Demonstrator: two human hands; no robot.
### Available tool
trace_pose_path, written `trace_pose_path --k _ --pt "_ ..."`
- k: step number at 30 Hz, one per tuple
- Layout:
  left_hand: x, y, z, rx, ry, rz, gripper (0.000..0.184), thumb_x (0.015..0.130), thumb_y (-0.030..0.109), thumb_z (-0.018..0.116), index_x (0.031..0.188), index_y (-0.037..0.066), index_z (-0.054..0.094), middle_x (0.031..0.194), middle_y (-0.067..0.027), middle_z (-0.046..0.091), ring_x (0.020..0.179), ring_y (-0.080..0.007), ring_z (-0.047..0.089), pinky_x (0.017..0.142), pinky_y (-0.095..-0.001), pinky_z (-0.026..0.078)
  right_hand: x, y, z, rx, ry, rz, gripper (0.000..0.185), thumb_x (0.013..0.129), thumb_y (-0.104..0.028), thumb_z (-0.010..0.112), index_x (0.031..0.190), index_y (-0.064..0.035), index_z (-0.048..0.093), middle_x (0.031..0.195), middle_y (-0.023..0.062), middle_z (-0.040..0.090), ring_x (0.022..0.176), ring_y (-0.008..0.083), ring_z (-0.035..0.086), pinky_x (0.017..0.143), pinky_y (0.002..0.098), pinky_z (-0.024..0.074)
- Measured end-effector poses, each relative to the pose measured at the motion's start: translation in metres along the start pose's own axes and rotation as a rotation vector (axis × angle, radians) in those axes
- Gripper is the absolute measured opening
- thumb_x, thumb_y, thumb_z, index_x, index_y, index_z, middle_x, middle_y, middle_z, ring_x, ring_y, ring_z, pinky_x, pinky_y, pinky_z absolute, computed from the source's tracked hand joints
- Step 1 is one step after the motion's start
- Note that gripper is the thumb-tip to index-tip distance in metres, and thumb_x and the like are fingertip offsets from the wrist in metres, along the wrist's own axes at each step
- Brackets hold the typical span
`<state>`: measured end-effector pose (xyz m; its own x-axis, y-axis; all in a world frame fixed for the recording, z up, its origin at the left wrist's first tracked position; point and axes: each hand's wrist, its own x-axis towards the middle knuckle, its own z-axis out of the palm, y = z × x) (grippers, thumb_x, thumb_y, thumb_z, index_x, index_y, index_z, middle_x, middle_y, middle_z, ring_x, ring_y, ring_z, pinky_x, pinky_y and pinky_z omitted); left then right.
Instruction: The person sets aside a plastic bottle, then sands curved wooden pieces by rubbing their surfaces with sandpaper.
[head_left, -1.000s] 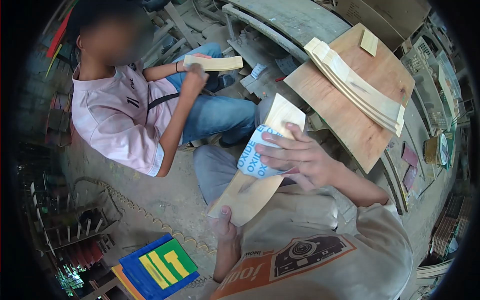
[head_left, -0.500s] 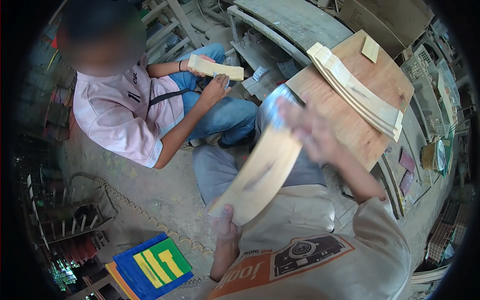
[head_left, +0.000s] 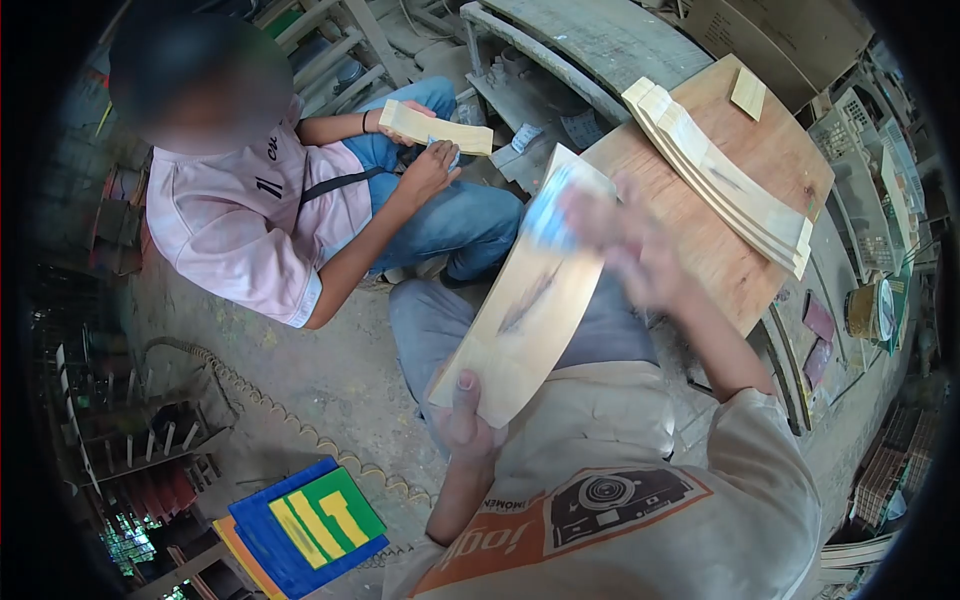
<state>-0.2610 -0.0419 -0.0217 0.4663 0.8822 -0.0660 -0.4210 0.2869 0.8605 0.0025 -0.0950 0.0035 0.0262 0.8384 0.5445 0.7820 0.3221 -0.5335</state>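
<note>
My left hand [head_left: 468, 415] grips the lower end of a curved, pale wooden board [head_left: 525, 320], thumb on its face. The board slants up over my lap and has a dark grey smudge at its middle. My right hand [head_left: 635, 245], blurred by motion, presses a blue-and-white printed piece of sandpaper [head_left: 558, 215] against the board's upper part. Its grit side is hidden.
Across from me a seated person [head_left: 250, 220] works on a smaller wood piece [head_left: 445, 132]. Several curved boards [head_left: 715, 175] are stacked on a plywood panel [head_left: 640, 185]. A coiled hose [head_left: 290, 420] and painted panels [head_left: 310, 530] lie on the floor.
My right hand and the sandpaper have slid from the board's top end a little down its face. The board has shifted slightly, its top end now showing.
</note>
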Motion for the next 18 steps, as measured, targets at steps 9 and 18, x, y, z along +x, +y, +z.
trace_pose_path --k 9,18 --pt "-0.003 -0.001 -0.001 0.099 0.058 0.029 0.042 0.093 0.029 0.056 0.108 -0.011 0.058 0.097 -0.0162 0.065 0.085 -0.0182 0.063 0.074 -0.0248 0.047 -0.002 -0.01 0.009 -0.001 -0.073 0.006 0.039 0.092 -0.012 0.042 0.127 -0.0094 0.058 0.14 0.0073 0.05 0.133 0.0243 0.042 0.115 0.0506 0.0102" --pt "-0.004 -0.002 -0.01 -0.043 0.031 0.021 0.043 0.09 0.026 0.06 0.111 -0.011 0.056 0.097 -0.017 0.064 0.084 -0.0191 0.062 0.075 -0.0262 0.048 0.002 -0.027 0.004 0.014 -0.16 -0.077 0.037 0.094 -0.011 0.043 0.127 -0.0096 0.059 0.139 0.0081 0.051 0.133 0.0238 0.043 0.116 0.0452 0.0119"
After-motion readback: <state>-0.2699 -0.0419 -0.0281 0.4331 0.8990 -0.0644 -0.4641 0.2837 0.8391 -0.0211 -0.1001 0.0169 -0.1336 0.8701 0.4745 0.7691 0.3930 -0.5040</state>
